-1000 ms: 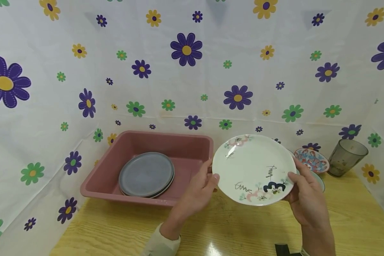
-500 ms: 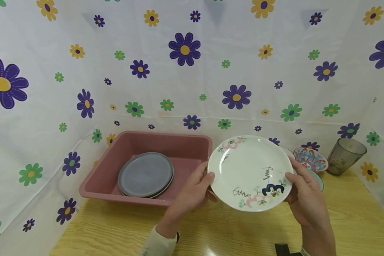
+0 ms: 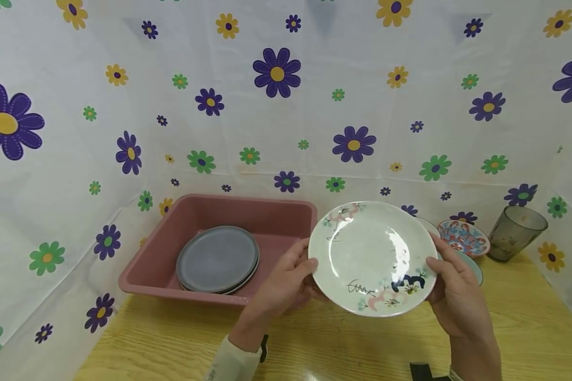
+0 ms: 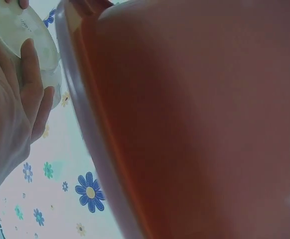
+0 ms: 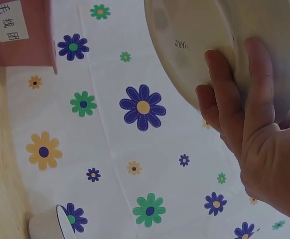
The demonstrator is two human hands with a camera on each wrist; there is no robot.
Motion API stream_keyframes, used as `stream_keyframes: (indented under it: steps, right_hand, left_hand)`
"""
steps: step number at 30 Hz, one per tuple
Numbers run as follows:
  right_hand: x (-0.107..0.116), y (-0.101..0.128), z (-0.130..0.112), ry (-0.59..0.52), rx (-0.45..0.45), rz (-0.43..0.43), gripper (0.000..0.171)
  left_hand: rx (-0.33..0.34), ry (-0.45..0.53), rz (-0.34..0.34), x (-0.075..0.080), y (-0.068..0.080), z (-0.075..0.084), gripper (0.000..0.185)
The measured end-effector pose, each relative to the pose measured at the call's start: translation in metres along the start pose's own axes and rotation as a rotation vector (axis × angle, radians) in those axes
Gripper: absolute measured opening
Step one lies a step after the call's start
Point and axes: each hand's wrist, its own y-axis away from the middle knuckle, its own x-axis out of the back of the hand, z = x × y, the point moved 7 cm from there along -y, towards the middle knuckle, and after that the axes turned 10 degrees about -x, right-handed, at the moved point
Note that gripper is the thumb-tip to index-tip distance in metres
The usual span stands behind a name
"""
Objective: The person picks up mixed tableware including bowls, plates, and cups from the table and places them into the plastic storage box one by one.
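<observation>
A person holds a white plate point(image 3: 373, 257) up over the wooden table point(image 3: 343, 349), one hand on each side of its rim. The left hand point(image 3: 286, 283) grips the plate's left edge, thumb on the upper face and fingers curled underneath; the left wrist view shows those fingers point(image 4: 33, 79) pressed flat against the pale underside. The right hand point(image 3: 453, 293) holds the opposite edge the same way, its thumb lying on the rim near a dark blue painted motif, while the right wrist view shows its fingers point(image 5: 239, 94) spread across the plate's back (a small printed mark is visible there, too blurred to read). The plate is tilted toward the camera, so its face shows: pink, green and black decoration near the top and bottom edges, with glare across the middle. It hangs just to the right of a pink plastic tub point(image 3: 162, 254), its left edge close beside the tub's right wall. Inside the tub lies a stack of grey plates point(image 3: 217, 259). Behind the right hand, a patterned red and blue bowl point(image 3: 463, 237) sits on the table, partly hidden, and a smoky grey glass point(image 3: 516, 233) stands upright farther right. A flowered white cloth point(image 3: 276, 106) covers the backdrop on all sides.
</observation>
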Motion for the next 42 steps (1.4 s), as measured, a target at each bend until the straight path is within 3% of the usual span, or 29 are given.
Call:
stream_keyframes:
  steps: [6, 18, 31, 42]
  right_hand:
    - [-0.002, 0.000, 0.001, -0.039, 0.004, -0.011, 0.042]
    - [-0.002, -0.001, 0.005, -0.078, 0.005, -0.014, 0.042]
    - [-0.005, -0.001, 0.014, 0.039, -0.032, 0.081, 0.040]
    - [-0.016, -0.009, 0.017, 0.156, -0.126, 0.166, 0.057]
  left_hand:
    - [-0.005, 0.049, 0.010, 0.001, 0.001, 0.004, 0.050]
    - [-0.002, 0.030, 0.013, 0.003, 0.005, 0.009, 0.052]
    - [0.033, 0.012, 0.074, 0.011, 0.007, 0.010, 0.053]
    - [0.038, -0.072, 0.123, 0.024, 0.011, 0.017, 0.051]
